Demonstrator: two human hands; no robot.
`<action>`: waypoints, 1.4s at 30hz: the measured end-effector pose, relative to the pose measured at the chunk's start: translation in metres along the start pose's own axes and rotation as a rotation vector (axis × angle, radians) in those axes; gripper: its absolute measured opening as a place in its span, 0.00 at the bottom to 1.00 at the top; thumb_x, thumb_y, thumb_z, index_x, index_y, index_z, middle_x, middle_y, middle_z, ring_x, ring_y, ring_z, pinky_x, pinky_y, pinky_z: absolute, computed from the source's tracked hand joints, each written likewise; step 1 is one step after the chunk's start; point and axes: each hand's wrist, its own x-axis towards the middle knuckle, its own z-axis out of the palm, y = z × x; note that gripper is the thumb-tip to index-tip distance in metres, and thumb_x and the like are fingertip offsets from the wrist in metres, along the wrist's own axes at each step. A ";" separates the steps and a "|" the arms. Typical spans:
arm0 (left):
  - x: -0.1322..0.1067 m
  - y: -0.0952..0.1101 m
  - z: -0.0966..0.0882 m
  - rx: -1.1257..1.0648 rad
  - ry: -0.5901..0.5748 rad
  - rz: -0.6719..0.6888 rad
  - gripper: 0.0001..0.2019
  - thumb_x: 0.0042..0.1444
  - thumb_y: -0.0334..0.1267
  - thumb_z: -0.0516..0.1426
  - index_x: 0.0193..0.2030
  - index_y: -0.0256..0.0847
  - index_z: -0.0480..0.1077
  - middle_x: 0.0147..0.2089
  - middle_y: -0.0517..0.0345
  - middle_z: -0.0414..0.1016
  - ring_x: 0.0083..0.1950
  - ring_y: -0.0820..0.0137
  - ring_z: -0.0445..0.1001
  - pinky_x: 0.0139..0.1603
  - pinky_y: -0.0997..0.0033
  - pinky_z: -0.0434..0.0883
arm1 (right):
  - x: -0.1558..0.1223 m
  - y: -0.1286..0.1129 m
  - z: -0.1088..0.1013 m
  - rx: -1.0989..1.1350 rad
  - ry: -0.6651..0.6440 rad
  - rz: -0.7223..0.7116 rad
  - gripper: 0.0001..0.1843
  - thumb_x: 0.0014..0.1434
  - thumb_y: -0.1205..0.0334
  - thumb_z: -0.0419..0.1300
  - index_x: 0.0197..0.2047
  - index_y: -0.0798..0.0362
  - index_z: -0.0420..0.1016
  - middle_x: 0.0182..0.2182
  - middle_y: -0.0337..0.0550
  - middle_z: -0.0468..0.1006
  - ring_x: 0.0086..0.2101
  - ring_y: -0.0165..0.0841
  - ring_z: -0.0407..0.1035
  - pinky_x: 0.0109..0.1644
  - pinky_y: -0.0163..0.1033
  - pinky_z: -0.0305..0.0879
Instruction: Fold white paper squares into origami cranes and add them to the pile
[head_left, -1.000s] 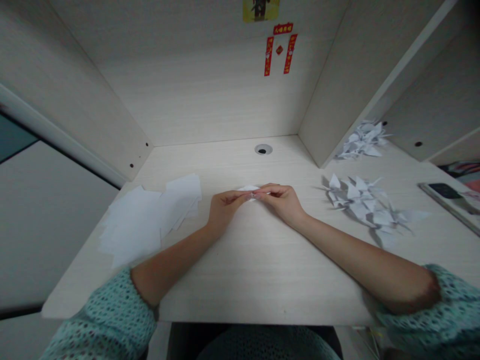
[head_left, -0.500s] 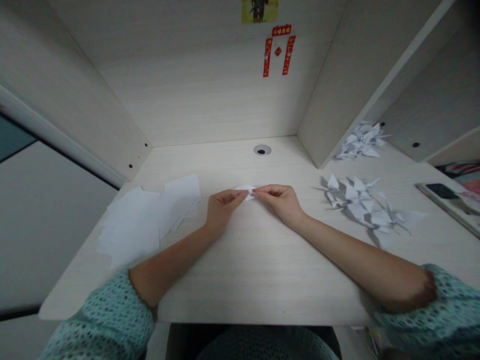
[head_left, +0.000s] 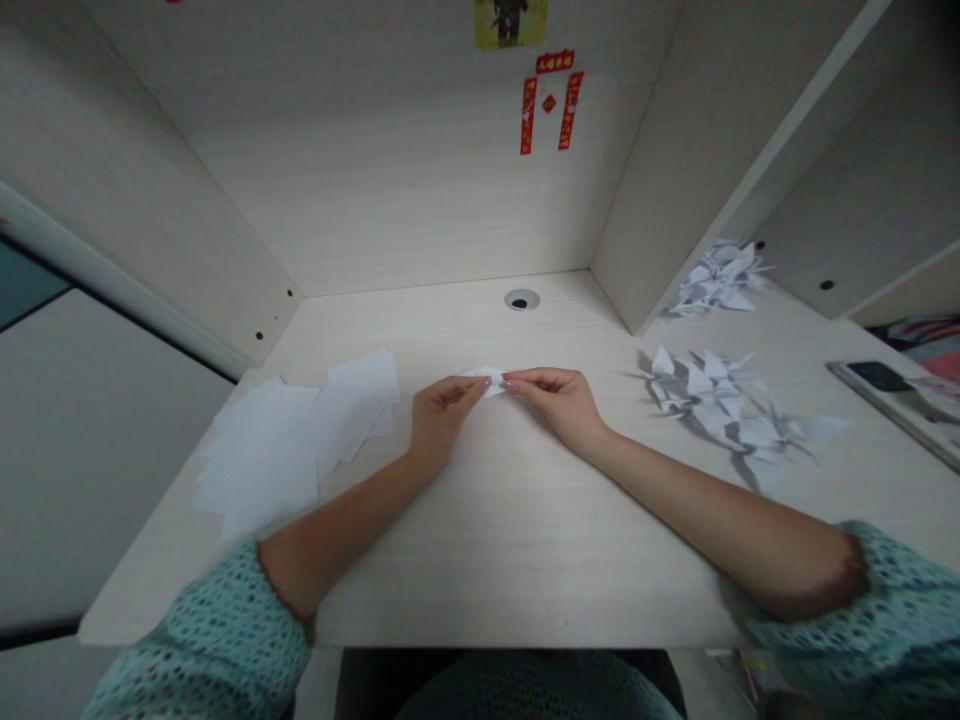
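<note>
Between my hands, over the middle of the desk, is a small folded piece of white paper. My left hand pinches its left side between thumb and fingers. From the right, my right hand pinches the other side, its fingertips close to those of the left. Most of the paper is covered by my fingers, so its exact folds cannot be made out. White paper sheets lie in a loose, overlapping pile left of my left hand. Several folded paper cranes are heaped to the right of my right hand.
Another heap of folded white paper sits farther back, beyond the upright partition. A phone lies at the right. A round cable hole is set in the desk near the back panel, which bears red stickers.
Both hands stay pinched on the paper with barely any movement of the fingers. The whole view has shifted slightly.
</note>
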 end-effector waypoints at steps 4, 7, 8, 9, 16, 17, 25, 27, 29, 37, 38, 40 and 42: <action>-0.001 0.002 0.000 0.018 -0.021 -0.008 0.10 0.47 0.44 0.64 0.34 0.41 0.79 0.38 0.55 0.81 0.41 0.67 0.77 0.46 0.67 0.72 | 0.001 0.002 -0.001 -0.033 0.017 -0.033 0.13 0.42 0.52 0.70 0.29 0.51 0.82 0.30 0.44 0.83 0.31 0.35 0.76 0.40 0.42 0.72; -0.001 0.002 0.001 -0.021 -0.019 -0.041 0.11 0.46 0.43 0.65 0.35 0.41 0.78 0.39 0.54 0.81 0.41 0.67 0.77 0.46 0.67 0.72 | 0.000 0.003 -0.003 -0.064 0.007 -0.081 0.13 0.42 0.52 0.70 0.30 0.50 0.82 0.31 0.44 0.83 0.33 0.37 0.76 0.43 0.44 0.72; 0.000 0.001 0.001 -0.038 -0.019 -0.050 0.11 0.45 0.43 0.65 0.35 0.41 0.78 0.39 0.55 0.81 0.41 0.67 0.77 0.46 0.67 0.72 | 0.000 0.002 -0.003 -0.066 0.004 -0.091 0.12 0.43 0.52 0.70 0.30 0.50 0.82 0.31 0.44 0.83 0.34 0.37 0.76 0.44 0.45 0.72; 0.000 0.001 0.000 -0.053 -0.020 -0.057 0.11 0.44 0.43 0.66 0.35 0.41 0.78 0.39 0.55 0.81 0.41 0.67 0.77 0.46 0.67 0.72 | -0.001 0.002 -0.003 -0.063 0.001 -0.095 0.12 0.43 0.53 0.70 0.30 0.49 0.82 0.32 0.44 0.83 0.34 0.37 0.77 0.45 0.45 0.72; 0.001 -0.002 -0.001 -0.109 -0.013 -0.077 0.10 0.45 0.42 0.65 0.33 0.40 0.77 0.36 0.56 0.81 0.38 0.70 0.77 0.43 0.69 0.71 | -0.002 0.002 0.000 0.032 0.005 -0.025 0.11 0.42 0.55 0.71 0.31 0.49 0.83 0.31 0.43 0.83 0.32 0.35 0.76 0.42 0.43 0.72; 0.000 -0.002 -0.001 -0.108 -0.013 -0.076 0.10 0.45 0.42 0.65 0.33 0.40 0.77 0.37 0.56 0.81 0.38 0.69 0.77 0.43 0.69 0.71 | -0.002 0.002 0.000 0.048 0.008 -0.013 0.12 0.42 0.55 0.71 0.31 0.49 0.83 0.31 0.42 0.83 0.31 0.35 0.76 0.41 0.43 0.72; -0.002 0.003 0.000 -0.076 0.019 -0.051 0.12 0.44 0.43 0.66 0.36 0.40 0.77 0.30 0.58 0.80 0.31 0.72 0.75 0.33 0.72 0.71 | -0.001 0.000 0.000 0.084 0.001 0.020 0.10 0.41 0.57 0.71 0.30 0.49 0.83 0.32 0.43 0.83 0.33 0.35 0.76 0.43 0.42 0.70; -0.001 0.002 0.001 -0.089 0.030 -0.060 0.12 0.44 0.44 0.66 0.33 0.39 0.76 0.32 0.56 0.80 0.33 0.71 0.76 0.35 0.71 0.72 | -0.001 0.000 0.000 0.091 0.001 0.028 0.10 0.41 0.57 0.71 0.30 0.49 0.83 0.31 0.43 0.83 0.33 0.35 0.76 0.43 0.42 0.70; 0.000 0.001 0.001 -0.096 0.033 -0.076 0.12 0.44 0.44 0.66 0.32 0.39 0.76 0.32 0.56 0.80 0.33 0.71 0.76 0.35 0.71 0.72 | -0.001 0.001 0.000 0.101 -0.001 0.041 0.11 0.40 0.56 0.72 0.30 0.49 0.83 0.31 0.43 0.83 0.32 0.35 0.76 0.43 0.42 0.70; 0.001 0.002 0.002 -0.117 0.045 -0.094 0.10 0.44 0.42 0.66 0.28 0.38 0.75 0.27 0.59 0.78 0.28 0.75 0.73 0.31 0.76 0.68 | 0.002 0.006 -0.001 0.172 -0.036 0.087 0.11 0.39 0.59 0.72 0.30 0.48 0.83 0.29 0.41 0.83 0.31 0.32 0.74 0.41 0.40 0.69; 0.000 0.002 0.003 -0.119 0.044 -0.094 0.10 0.44 0.42 0.66 0.28 0.38 0.74 0.27 0.59 0.78 0.28 0.75 0.73 0.31 0.76 0.68 | 0.002 0.006 -0.001 0.178 -0.036 0.090 0.11 0.39 0.59 0.72 0.30 0.48 0.83 0.29 0.41 0.83 0.31 0.32 0.74 0.41 0.40 0.69; 0.000 0.003 0.003 -0.123 0.049 -0.093 0.10 0.44 0.42 0.66 0.28 0.38 0.74 0.27 0.59 0.78 0.28 0.75 0.73 0.31 0.76 0.68 | 0.002 0.006 -0.001 0.189 -0.036 0.096 0.10 0.39 0.60 0.73 0.30 0.48 0.83 0.30 0.41 0.83 0.31 0.32 0.74 0.41 0.39 0.68; 0.000 0.003 0.003 -0.125 0.053 -0.096 0.10 0.43 0.42 0.66 0.28 0.38 0.74 0.28 0.58 0.78 0.29 0.74 0.74 0.31 0.75 0.68 | 0.002 0.005 0.000 0.195 -0.037 0.104 0.11 0.39 0.60 0.73 0.30 0.48 0.83 0.30 0.41 0.83 0.31 0.32 0.74 0.41 0.40 0.68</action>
